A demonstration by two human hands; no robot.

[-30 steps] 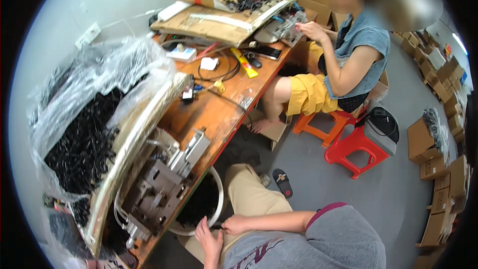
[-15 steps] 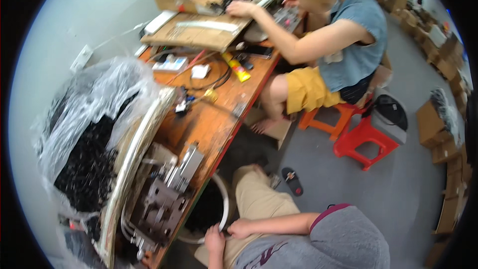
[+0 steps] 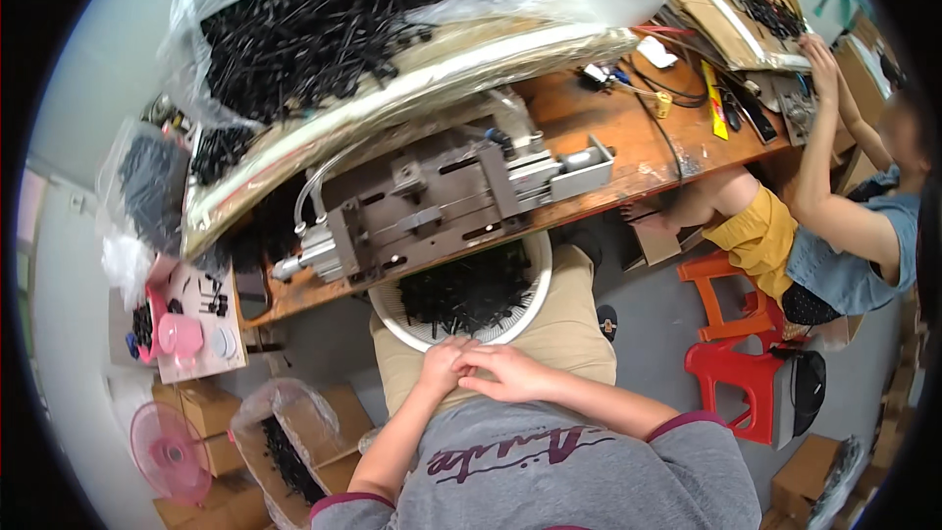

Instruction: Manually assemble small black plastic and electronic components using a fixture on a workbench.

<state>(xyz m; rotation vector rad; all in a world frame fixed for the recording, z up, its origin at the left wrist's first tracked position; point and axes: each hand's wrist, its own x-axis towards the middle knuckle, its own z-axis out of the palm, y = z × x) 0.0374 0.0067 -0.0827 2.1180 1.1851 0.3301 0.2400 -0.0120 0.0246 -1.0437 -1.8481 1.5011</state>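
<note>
A grey T-shirt [image 3: 530,466] with maroon sleeve edges fills the bottom centre of the frame. Just above it, at lower centre, the left hand [image 3: 444,367] and the right hand [image 3: 507,374] meet over the lap, the right one's fingers lying across the left one's. Both sets look relaxed and close together; whether anything is tucked between them cannot be told. They are at the near edge of a round white basket [image 3: 539,296], which sits at the centre of the frame between the legs in beige trousers [image 3: 569,334] and partly under the desk edge. Thin black pieces [image 3: 466,290] are heaped inside it.

Beyond the basket, on the wooden desk [image 3: 574,103], stands a grey metal fixture [image 3: 422,211] with a cylinder at its lower-left end and a slide at its right. Behind it, across the upper left, a large heap of black parts [image 3: 314,39] lies in clear plastic sheeting [image 3: 191,39].

Farther along the desk, at upper right, are a yellow packet [image 3: 714,103] and a black cable [image 3: 672,142]. At the far right a co-worker [image 3: 863,236] in a blue top sits on an orange stool [image 3: 721,299], arms raised toward a cardboard sheet [image 3: 721,15] bearing more black pieces.
</note>
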